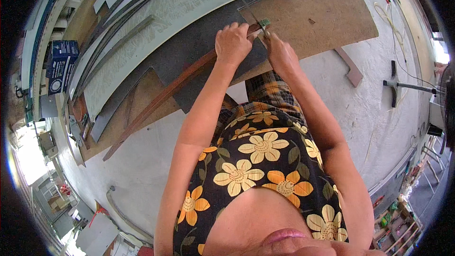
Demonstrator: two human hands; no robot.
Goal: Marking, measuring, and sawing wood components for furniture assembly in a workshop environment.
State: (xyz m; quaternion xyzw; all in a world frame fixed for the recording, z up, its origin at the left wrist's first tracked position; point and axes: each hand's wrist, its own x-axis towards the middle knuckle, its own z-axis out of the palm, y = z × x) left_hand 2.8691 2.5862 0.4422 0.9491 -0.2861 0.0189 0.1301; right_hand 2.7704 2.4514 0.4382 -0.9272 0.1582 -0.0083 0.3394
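Our left hand (232, 43) is closed on the wood strip (161, 98); our right hand (279, 52) grips a saw (252, 13) beside it. The fingers sit near the blade — a slip could cut them.

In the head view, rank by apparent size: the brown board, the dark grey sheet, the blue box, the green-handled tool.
1. Brown board
2. Dark grey sheet, partly overlapped by other things
3. Blue box
4. Green-handled tool between the hands

The fisheye shrinks the box near the rim, so its rank is unsure.
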